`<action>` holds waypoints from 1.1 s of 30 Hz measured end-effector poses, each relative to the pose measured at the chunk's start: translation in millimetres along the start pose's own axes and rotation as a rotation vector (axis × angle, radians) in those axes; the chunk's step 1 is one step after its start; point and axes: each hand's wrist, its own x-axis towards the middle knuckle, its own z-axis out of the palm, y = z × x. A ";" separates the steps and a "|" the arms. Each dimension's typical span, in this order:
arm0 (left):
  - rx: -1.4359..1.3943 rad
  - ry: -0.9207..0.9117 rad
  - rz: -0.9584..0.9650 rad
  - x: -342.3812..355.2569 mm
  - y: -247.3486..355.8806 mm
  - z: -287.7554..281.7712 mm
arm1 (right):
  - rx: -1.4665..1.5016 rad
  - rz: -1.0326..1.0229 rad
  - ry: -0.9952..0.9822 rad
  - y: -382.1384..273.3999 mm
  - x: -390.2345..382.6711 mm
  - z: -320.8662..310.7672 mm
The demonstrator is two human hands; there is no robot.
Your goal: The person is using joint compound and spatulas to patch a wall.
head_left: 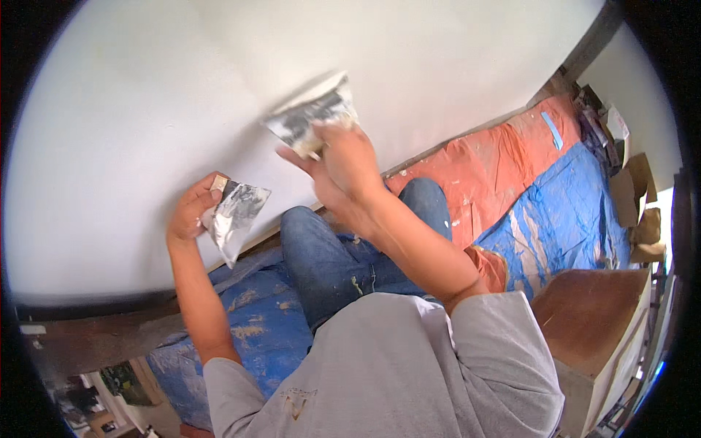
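Note:
My right hand (345, 162) grips a wide putty knife (310, 117), its metal blade smeared with white filler and its broad edge at the white wall (182, 95); whether it touches cannot be told. Lower and to the left, my left hand (196, 208) is closed on a second putty knife (239, 212). That blade points down and right, coated with white paste, and is held apart from the first. Slight motion blur lies over the right hand and its blade.
Blue sheeting (562, 212) and orange sheeting (489, 171), both spattered, cover the floor along the wall's foot. A brown-topped wooden box (584, 310) stands close at my right. Cardboard boxes (634, 190) are piled at the far right. My jeans-clad knees (314, 241) are near the wall.

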 end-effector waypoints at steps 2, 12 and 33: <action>-0.168 0.107 0.096 -8.1 -19.2 40.1 | -0.132 -0.021 -0.107 7.4 -16.4 -38.1; -0.704 0.802 0.209 15.2 -156.4 186.5 | -1.478 -0.868 -0.728 46.3 -52.7 -168.7; -0.672 0.859 0.227 -56.5 -202.0 139.7 | 0.076 0.348 0.557 214.8 189.4 -360.8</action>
